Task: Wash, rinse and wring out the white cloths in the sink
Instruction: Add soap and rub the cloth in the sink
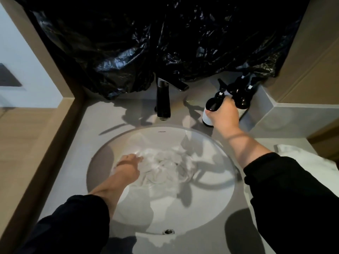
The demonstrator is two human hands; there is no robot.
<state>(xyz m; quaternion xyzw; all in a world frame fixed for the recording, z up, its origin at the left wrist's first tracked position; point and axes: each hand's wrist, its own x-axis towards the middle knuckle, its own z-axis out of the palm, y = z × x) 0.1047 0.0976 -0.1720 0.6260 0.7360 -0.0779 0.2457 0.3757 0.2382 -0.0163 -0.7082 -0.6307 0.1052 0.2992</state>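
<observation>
Cloths: white cloths (170, 167) lie bunched and wet in the middle of the sink (192, 217), under shallow water.
Left hand: the left hand (128, 167) reaches into the basin from the near left and rests on the left edge of the cloths. Its fingers (138, 158) lie fairly straight, but the tips blur into the folds, so I cannot tell whether they pinch the fabric.
Right hand: the right hand (223, 114) is up on the table (91, 125) behind the sink, fingers wrapped round a dark pump bottle (211, 107) with a white label, which stands upright.
Other bottles: two dark ones (240, 96) stand just behind it.
Tap: dark tap (163, 99), behind the basin.
Plastic: crumpled black plastic (146, 43) covers the wall above.
Towel: white towel (308, 160), on the table at right.
</observation>
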